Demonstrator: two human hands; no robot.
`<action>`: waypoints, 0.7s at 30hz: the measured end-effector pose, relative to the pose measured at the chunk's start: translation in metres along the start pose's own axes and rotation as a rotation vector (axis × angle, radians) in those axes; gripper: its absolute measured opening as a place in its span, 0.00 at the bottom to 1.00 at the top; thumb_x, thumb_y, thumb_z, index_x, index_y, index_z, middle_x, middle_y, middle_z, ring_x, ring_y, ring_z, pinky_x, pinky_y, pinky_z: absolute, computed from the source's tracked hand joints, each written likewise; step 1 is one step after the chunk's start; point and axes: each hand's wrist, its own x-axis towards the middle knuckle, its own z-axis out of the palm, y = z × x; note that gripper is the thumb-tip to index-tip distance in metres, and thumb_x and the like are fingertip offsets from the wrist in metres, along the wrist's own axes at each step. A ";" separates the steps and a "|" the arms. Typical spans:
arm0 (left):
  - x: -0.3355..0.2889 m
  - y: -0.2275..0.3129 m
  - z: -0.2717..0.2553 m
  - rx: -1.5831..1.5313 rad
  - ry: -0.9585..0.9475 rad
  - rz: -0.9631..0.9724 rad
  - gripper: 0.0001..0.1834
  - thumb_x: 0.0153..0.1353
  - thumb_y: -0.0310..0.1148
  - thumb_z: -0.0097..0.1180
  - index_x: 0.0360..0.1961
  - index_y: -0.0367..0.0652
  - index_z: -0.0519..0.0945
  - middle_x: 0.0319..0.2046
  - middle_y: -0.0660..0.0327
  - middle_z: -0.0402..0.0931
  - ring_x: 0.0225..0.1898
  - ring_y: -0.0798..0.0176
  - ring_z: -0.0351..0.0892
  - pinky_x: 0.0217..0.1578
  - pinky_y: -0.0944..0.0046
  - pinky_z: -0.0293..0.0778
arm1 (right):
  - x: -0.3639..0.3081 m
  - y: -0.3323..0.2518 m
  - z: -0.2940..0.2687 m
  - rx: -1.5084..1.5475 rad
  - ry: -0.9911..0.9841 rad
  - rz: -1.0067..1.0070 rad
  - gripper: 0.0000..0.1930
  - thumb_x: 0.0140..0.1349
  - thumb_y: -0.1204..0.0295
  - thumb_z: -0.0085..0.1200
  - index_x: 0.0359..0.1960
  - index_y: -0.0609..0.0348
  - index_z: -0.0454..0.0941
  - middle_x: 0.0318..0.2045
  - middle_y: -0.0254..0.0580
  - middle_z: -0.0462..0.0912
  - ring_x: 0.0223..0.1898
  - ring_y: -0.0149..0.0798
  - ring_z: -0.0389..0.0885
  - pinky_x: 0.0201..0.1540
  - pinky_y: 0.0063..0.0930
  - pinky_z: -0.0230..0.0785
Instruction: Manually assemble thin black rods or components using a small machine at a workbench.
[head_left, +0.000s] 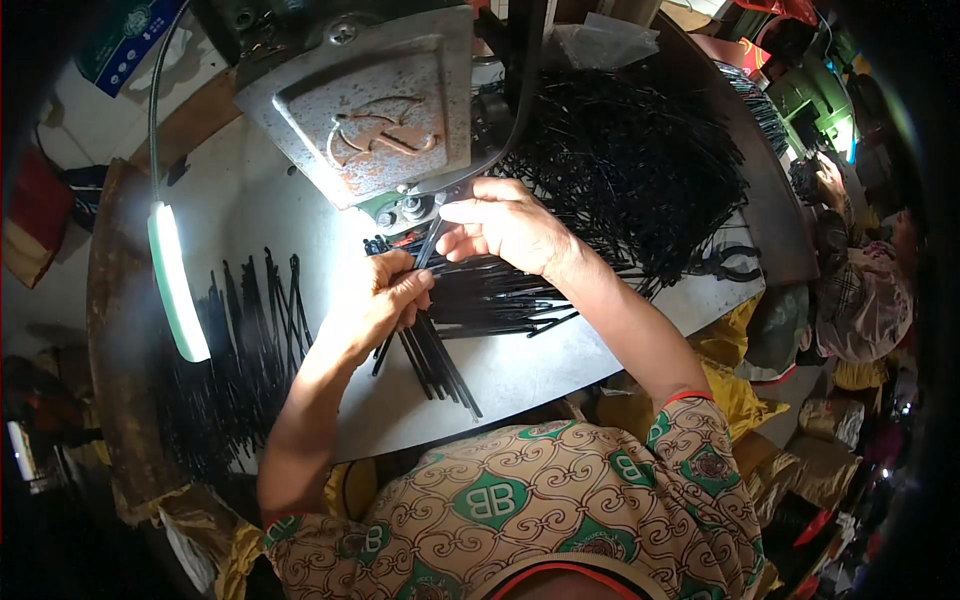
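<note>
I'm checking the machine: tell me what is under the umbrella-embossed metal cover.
Just below the metal cover, bolt-like parts show, with the right hand beside them, holding a dark rod. What sits behind the cover is hidden.

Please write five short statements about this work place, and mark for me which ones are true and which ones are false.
1. Both the left hand and the right hand hold one thin rod. True.
2. The lit lamp stands to the right of the metal machine. False: the lamp is to the left of the machine.
3. The black pliers lie near the right edge of the table. True.
4. The large tangled pile of black rods lies on the left side of the table. False: the pile is at the far right.
5. The right hand is close to the lower edge of the machine. True.
</note>
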 end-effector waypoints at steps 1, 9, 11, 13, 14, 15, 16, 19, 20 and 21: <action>0.001 0.001 -0.001 0.005 -0.017 0.002 0.11 0.55 0.31 0.49 0.21 0.35 0.72 0.15 0.63 0.69 0.14 0.75 0.64 0.16 0.74 0.59 | 0.000 -0.001 0.000 0.001 -0.005 -0.007 0.08 0.54 0.73 0.48 0.33 0.66 0.71 0.28 0.44 0.76 0.29 0.36 0.78 0.30 0.26 0.73; -0.017 0.004 0.030 0.622 0.628 0.795 0.25 0.43 0.25 0.60 0.45 0.36 0.67 0.40 0.52 0.67 0.40 0.60 0.67 0.39 0.65 0.64 | 0.012 0.001 -0.011 0.210 0.141 -0.226 0.10 0.58 0.75 0.44 0.36 0.72 0.69 0.34 0.52 0.75 0.35 0.41 0.78 0.39 0.29 0.73; -0.015 -0.004 0.032 0.159 0.347 0.358 0.13 0.50 0.30 0.56 0.36 0.34 0.73 0.29 0.60 0.72 0.27 0.69 0.70 0.30 0.72 0.66 | 0.012 0.001 -0.009 0.185 0.229 -0.238 0.10 0.58 0.75 0.43 0.36 0.72 0.69 0.34 0.51 0.75 0.35 0.41 0.77 0.39 0.29 0.73; 0.001 -0.010 0.019 -0.427 0.128 -0.058 0.12 0.54 0.35 0.52 0.33 0.35 0.74 0.24 0.62 0.73 0.22 0.70 0.69 0.25 0.74 0.66 | 0.010 0.000 -0.007 0.170 0.289 -0.231 0.10 0.58 0.75 0.43 0.36 0.72 0.69 0.34 0.51 0.75 0.36 0.41 0.77 0.40 0.29 0.73; 0.004 -0.013 0.014 -0.594 0.155 -0.078 0.14 0.55 0.38 0.50 0.34 0.36 0.74 0.23 0.61 0.73 0.21 0.70 0.70 0.22 0.74 0.65 | 0.012 0.001 -0.006 0.183 0.269 -0.255 0.09 0.58 0.75 0.43 0.35 0.72 0.69 0.33 0.51 0.75 0.34 0.41 0.78 0.39 0.29 0.73; 0.010 -0.022 0.012 -0.844 0.197 -0.039 0.15 0.56 0.38 0.50 0.35 0.35 0.73 0.22 0.60 0.74 0.20 0.69 0.71 0.20 0.73 0.65 | 0.013 0.003 -0.006 0.193 0.258 -0.284 0.09 0.58 0.75 0.43 0.33 0.72 0.69 0.31 0.52 0.76 0.33 0.41 0.78 0.38 0.29 0.74; 0.016 -0.023 0.005 -0.902 0.217 -0.052 0.15 0.56 0.38 0.50 0.35 0.35 0.73 0.22 0.60 0.74 0.20 0.69 0.71 0.20 0.73 0.65 | 0.013 0.004 -0.007 0.203 0.247 -0.314 0.08 0.58 0.75 0.43 0.32 0.71 0.69 0.30 0.52 0.76 0.31 0.41 0.79 0.37 0.29 0.75; 0.029 -0.019 -0.006 -0.986 0.265 -0.001 0.12 0.55 0.35 0.51 0.32 0.35 0.73 0.21 0.60 0.74 0.19 0.69 0.71 0.20 0.73 0.67 | 0.013 0.002 -0.004 0.186 0.259 -0.319 0.09 0.58 0.74 0.42 0.33 0.72 0.69 0.30 0.52 0.76 0.32 0.42 0.78 0.37 0.30 0.75; 0.035 -0.022 -0.006 -0.990 0.288 0.002 0.12 0.55 0.35 0.51 0.32 0.34 0.73 0.21 0.60 0.74 0.19 0.68 0.71 0.19 0.73 0.67 | 0.012 0.002 -0.004 0.181 0.253 -0.329 0.09 0.58 0.74 0.42 0.33 0.72 0.69 0.30 0.53 0.76 0.32 0.42 0.78 0.38 0.30 0.74; 0.038 -0.022 -0.005 -0.994 0.311 0.007 0.12 0.55 0.34 0.51 0.31 0.34 0.73 0.21 0.60 0.74 0.18 0.68 0.71 0.19 0.74 0.67 | 0.011 0.002 -0.003 0.177 0.246 -0.339 0.10 0.58 0.74 0.42 0.33 0.72 0.69 0.31 0.53 0.76 0.33 0.42 0.78 0.38 0.30 0.74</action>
